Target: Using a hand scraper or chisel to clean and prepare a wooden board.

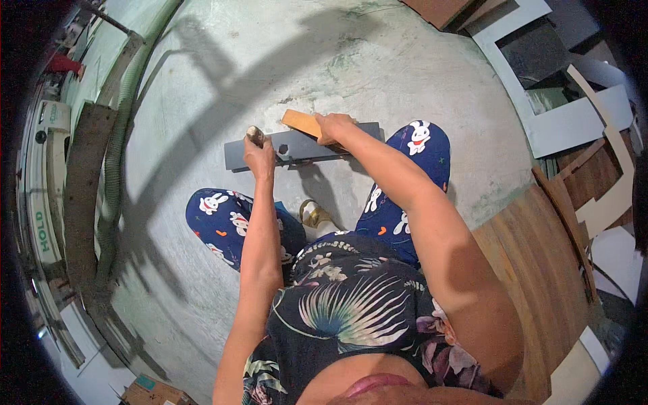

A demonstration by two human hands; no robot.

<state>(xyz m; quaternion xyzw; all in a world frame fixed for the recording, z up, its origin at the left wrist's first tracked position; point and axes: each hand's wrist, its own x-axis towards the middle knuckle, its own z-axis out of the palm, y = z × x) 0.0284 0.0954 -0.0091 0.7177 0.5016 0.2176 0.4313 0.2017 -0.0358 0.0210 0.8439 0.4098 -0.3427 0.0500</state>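
Note:
I crouch over a concrete floor with a dark grey flat panel (300, 146) lying in front of my knees. My left hand (260, 156) is closed around a small dark handle of a tool (255, 135), held upright at the panel's left part. My right hand (332, 127) presses on a tan wooden block (302, 122) that lies slanted across the panel's upper edge. A small dark hole (283, 148) shows in the panel between my hands.
Brown wooden boards (540, 263) are stacked at my right. White panel frames (560, 121) and offcuts lie at the upper right. A green corrugated hose (118, 135) and a long machine (47, 175) run along the left. A cardboard box (152, 391) sits at the bottom left.

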